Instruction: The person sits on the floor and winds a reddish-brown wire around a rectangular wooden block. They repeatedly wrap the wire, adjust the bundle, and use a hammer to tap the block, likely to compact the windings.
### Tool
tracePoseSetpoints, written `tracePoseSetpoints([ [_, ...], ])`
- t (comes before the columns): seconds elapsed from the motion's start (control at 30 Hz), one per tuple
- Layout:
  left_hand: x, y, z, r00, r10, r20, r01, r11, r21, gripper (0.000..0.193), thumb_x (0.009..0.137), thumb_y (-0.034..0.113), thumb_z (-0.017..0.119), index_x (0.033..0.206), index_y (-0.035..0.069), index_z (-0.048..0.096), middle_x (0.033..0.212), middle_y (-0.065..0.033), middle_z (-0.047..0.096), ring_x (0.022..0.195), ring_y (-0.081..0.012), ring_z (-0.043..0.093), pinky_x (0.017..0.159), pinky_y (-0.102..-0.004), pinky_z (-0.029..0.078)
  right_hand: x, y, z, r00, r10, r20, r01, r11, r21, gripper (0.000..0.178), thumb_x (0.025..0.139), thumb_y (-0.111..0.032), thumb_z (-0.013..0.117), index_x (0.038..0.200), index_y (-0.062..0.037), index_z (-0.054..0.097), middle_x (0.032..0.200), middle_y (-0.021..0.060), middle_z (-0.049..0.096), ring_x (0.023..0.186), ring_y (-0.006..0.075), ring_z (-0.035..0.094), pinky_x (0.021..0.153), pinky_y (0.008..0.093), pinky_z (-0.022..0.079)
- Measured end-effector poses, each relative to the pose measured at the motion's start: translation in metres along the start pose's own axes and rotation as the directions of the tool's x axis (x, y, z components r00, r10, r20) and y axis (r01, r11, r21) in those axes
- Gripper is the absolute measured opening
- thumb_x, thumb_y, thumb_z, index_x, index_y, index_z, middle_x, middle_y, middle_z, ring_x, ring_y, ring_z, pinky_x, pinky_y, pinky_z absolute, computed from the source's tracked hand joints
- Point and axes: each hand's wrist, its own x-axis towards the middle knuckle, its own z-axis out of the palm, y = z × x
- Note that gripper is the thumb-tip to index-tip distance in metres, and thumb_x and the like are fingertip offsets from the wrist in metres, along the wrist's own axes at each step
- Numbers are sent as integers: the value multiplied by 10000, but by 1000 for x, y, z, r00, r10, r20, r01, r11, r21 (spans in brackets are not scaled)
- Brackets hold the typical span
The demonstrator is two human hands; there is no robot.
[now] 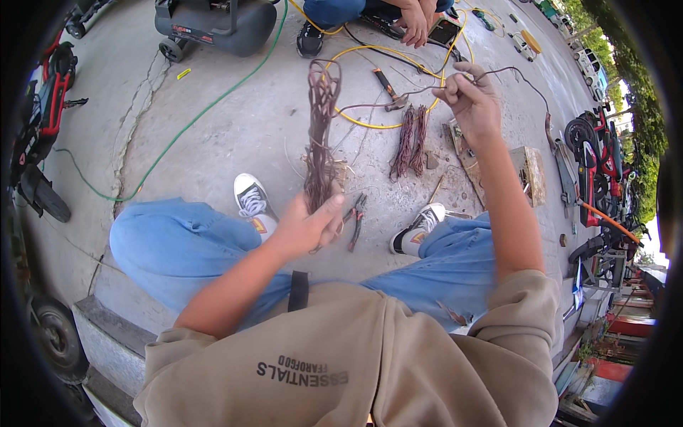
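My left hand (313,226) is closed around the lower end of a long looped bundle of brown wire (321,107), held upright between my knees. Out to the right, my right hand (471,99) is raised, thumb and fingers pinching a thin dark wire (523,72). That wire passes through the fingers, running left toward the bundle and right in a loose arc. Pliers with red and black handles (356,220) lie on the ground just beyond my left hand. Two more tied wire bundles (405,146) rest on the concrete between the hands. A hammer (388,91) lies farther off.
A black air compressor (220,25) stands far left, with a green hose (206,110) across the concrete. A yellow hose (370,126) loops around the hammer. Another person's hands (415,21) show at the far side. A wooden block (527,174) sits right; scooters (594,164) stand beyond.
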Motion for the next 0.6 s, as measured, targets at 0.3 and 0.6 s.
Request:
tracePoseSetpoints([
  [0.3,39,-42,-32,979,-191,66,-50,84,995,330,932,203,582,1227,61,542,900,-222,676,848,-403,656,730,-499,520,-81,-11,117,467,580,667,-392,812,-432,169,917,-1,517,971,28,675,784,58,612,739,123,602,763,310,569],
  [0.6,32,-20,-29,928,-187,-322,287,911,297,415,951,262,638,1277,31,524,960,-123,675,867,-247,649,739,-378,504,-53,23,-2,903,368,221,-376,927,-9,174,861,51,453,730,-24,538,752,51,523,651,146,464,573,299,401],
])
